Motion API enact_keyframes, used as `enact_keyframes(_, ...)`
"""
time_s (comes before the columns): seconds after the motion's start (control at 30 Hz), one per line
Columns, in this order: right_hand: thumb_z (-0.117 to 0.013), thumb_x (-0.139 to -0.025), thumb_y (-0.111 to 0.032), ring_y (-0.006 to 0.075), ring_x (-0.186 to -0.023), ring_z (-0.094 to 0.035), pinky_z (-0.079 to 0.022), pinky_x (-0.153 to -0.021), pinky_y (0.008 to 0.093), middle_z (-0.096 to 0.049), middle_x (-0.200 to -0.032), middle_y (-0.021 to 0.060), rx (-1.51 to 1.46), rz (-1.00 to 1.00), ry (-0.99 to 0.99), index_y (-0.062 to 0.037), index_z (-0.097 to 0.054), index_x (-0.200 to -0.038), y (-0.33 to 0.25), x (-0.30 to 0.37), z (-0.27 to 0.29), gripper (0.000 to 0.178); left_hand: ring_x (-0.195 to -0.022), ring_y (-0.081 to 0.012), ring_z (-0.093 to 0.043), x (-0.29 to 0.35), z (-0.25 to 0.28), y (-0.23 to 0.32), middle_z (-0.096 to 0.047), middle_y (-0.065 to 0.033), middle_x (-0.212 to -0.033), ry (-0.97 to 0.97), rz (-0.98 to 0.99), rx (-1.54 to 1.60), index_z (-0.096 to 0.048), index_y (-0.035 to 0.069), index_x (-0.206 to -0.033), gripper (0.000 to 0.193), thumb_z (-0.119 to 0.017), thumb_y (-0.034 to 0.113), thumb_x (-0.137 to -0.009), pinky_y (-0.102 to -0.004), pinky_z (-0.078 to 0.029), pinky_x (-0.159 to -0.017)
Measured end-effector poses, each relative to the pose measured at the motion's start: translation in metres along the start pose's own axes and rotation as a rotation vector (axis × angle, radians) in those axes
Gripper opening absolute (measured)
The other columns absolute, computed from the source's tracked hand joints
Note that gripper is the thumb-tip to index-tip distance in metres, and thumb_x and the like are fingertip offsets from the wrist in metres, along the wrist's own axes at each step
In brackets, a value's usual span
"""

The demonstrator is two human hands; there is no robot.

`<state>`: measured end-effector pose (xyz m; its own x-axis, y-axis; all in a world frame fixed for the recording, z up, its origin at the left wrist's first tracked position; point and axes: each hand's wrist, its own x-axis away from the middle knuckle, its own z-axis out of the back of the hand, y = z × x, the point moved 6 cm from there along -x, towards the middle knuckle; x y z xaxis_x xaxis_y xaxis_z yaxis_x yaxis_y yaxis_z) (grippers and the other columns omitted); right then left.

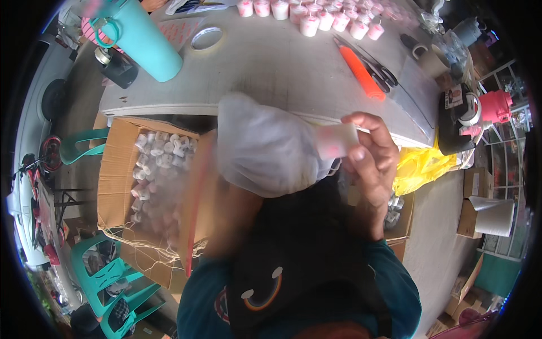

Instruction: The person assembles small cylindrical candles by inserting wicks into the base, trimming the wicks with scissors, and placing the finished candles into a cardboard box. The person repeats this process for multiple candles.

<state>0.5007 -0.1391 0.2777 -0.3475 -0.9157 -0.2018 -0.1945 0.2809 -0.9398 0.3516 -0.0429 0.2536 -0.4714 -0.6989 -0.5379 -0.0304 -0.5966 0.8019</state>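
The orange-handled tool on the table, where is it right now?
In the head view, the orange-handled tool lies diagonally on the grey table, upper right, beside the black scissors and below the row of small pink-and-white cups.

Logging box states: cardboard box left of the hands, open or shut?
Open: cardboard box has flaps folded out, small white containers visible inside.

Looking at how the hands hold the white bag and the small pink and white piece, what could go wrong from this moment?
1. The right hand pinches the small pink and white piece only at the fingertips, so it might slip and fall.
2. The left hand is blurred under the white bag, so its grip looks uncertain; the bag could sag or spill toward the open cardboard box below.
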Motion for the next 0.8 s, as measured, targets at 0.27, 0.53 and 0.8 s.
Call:
enact_keyframes(0.27,-0.078,-0.079,-0.018,0.0044,-0.06,-0.045,-0.036,-0.055,0.0212,-0.054,-0.068,-0.0019,0.53,0.11,-0.085,-0.0045,-0.053,-0.125,0.021,-0.006,-0.005,0.054,-0.088,-0.0256,-0.061,0.008,-0.005,-0.004,-0.061,-0.0088,-0.092,-0.06,0.03,0.041,-0.059,0.004,-0.108,0.029,-0.062,0.014,-0.08,-0.0348,-0.05,-0.078)
enact_keyframes(0.53,-0.085,-0.064,-0.044,0.0113,-0.064,-0.05,-0.042,-0.06,0.0274,-0.054,-0.067,0.0007,0.631,0.063,-0.374,-0.0076,-0.042,-0.14,0.08,0.007,0.023,0.095,-0.089,-0.0245,-0.06,-0.001,0.015,-0.01,-0.061,-0.0089,-0.094,-0.076,0.079,0.103,-0.058,0.003,-0.11,0.031,-0.062,0.013,-0.081,-0.034,-0.05,-0.079)
enact_keyframes(0.8,-0.084,-0.068,-0.024,0.0212,-0.098,-0.063,-0.05,-0.085,0.0348,-0.064,-0.106,0.0088,0.067,-0.056,0.011,-0.0045,-0.055,-0.121,0.043,0.005,0.041,0.064,-0.09,-0.0234,-0.06,-0.008,0.014,-0.008,-0.061,-0.0089,-0.096,-0.164,0.08,0.183,-0.057,0.003,-0.113,0.032,-0.061,0.013,-0.082,-0.0333,-0.05,-0.079)
